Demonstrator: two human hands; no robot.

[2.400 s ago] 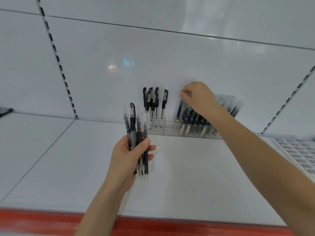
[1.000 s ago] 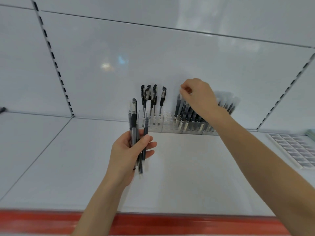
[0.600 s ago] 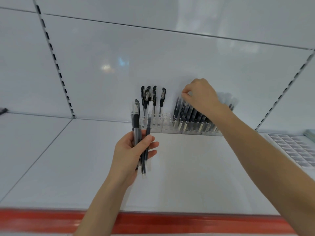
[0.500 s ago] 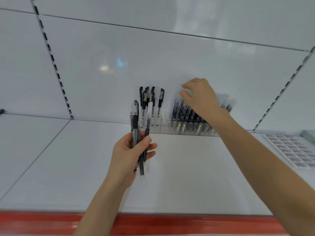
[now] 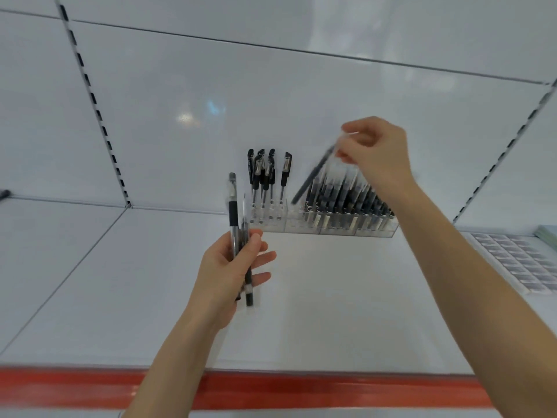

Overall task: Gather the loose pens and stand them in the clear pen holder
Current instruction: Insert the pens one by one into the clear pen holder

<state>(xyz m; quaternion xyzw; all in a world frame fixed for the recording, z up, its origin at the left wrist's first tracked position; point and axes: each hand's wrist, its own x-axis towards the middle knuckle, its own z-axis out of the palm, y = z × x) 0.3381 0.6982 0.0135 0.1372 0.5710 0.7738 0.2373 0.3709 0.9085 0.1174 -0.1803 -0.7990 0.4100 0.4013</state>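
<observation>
Left hand [image 5: 229, 270]: fingers and thumb are curled round a bundle of pens [image 5: 232, 206], which is held upright, below the frame centre.
Bundle of pens: slim barrels, part clear and part black, with a dark grip section – the count cannot be told.
Right hand [image 5: 379, 158]: a single pen [image 5: 310, 179] is pinched at its upper end between thumb and fingertips, at 1 o'clock from the frame centre.
Single pen: a thin dark barrel, motion-blurred and tilted, with its lower end at 7 o'clock from the hand, just above the holder; contact cannot be told.
Clear pen holder [image 5: 301, 226]: a low transparent block with rows of round holes, set at the back of the shelf, at 1 o'clock from the left hand.
Capped pens [image 5: 265, 176]: stood upright in the holder's left part, black caps with clips.
Packed pens [image 5: 346, 200]: densely stood in the right part.
Writing: markings on the barrels are too blurred to be read.
Shelf [image 5: 331, 297]: smooth, white, glossy.
Back panel [image 5: 211, 70]: white, with a slotted upright [image 5: 96, 110] at 10 o'clock.
Red strip [image 5: 301, 390]: along the front edge, at 6 o'clock.
Tray [image 5: 518, 260]: a grid of small grey items, at 3 o'clock.
</observation>
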